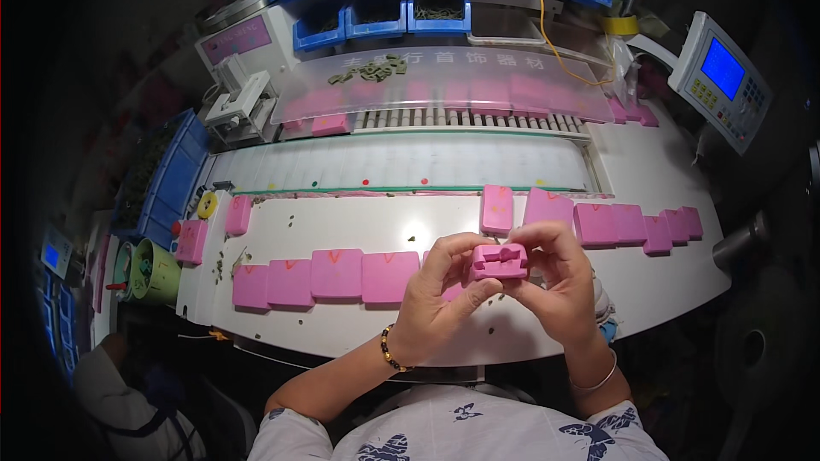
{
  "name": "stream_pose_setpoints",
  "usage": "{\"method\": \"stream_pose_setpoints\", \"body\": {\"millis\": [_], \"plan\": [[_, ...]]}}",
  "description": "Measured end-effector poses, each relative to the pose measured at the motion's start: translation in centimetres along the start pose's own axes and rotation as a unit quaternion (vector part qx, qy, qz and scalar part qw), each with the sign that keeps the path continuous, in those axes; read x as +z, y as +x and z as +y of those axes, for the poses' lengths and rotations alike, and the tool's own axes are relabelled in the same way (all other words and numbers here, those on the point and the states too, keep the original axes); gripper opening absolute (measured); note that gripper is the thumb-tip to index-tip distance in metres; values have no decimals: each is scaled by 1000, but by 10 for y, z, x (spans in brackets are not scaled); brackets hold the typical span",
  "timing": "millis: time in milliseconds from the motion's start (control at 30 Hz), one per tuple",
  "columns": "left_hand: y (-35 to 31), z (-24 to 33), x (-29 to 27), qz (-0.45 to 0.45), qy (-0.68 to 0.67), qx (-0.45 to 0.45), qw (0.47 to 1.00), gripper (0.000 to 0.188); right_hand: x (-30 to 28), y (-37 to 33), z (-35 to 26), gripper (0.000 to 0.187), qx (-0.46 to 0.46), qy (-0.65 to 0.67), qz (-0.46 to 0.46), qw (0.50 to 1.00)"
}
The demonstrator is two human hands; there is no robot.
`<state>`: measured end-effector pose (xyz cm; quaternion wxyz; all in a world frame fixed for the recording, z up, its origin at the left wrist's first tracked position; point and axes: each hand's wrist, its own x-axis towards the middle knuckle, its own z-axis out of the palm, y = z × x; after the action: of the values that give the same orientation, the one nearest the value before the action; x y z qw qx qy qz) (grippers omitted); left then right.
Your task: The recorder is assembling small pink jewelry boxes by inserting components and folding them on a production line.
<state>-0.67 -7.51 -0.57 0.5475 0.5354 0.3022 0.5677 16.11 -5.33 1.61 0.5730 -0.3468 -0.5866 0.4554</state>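
My white shirt with dark blue prints (453, 440) fills the bottom of the frame. Right of centre, my left grip (440, 290) and right grip (559, 290) are both closed, thumbs and fingers pinching a notched pink block (500, 265) between them over the white worktop (367, 226). Flat pink slabs (336, 277) lie in rows at centre left and centre right. Blue bins (367, 31) line the top; a blue-screened console (722, 68) hangs upper right.
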Motion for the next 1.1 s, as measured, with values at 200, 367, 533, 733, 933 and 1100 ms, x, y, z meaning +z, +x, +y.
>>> {"method": "stream_pose_setpoints", "body": {"millis": [200,367,533,733,933,1100], "plan": [[2,-8,-8,-22,-8,23,999,36,-9,7,14,36,45,139,-108,983],[12,-1,-14,48,-16,-10,999,35,2,8,17,31,-32,-58,-42,997],[11,-7,-26,126,309,164,928,45,9,13,26,28,-67,-145,15,987],[15,-7,-35,25,317,75,945,41,23,7,23,28,129,73,-28,989],[65,-1,-150,175,375,-63,908,36,5,-4,28,38,146,17,-56,987],[86,-16,-250,254,615,21,746,32,2,-11,33,43,171,22,-53,983]]}}
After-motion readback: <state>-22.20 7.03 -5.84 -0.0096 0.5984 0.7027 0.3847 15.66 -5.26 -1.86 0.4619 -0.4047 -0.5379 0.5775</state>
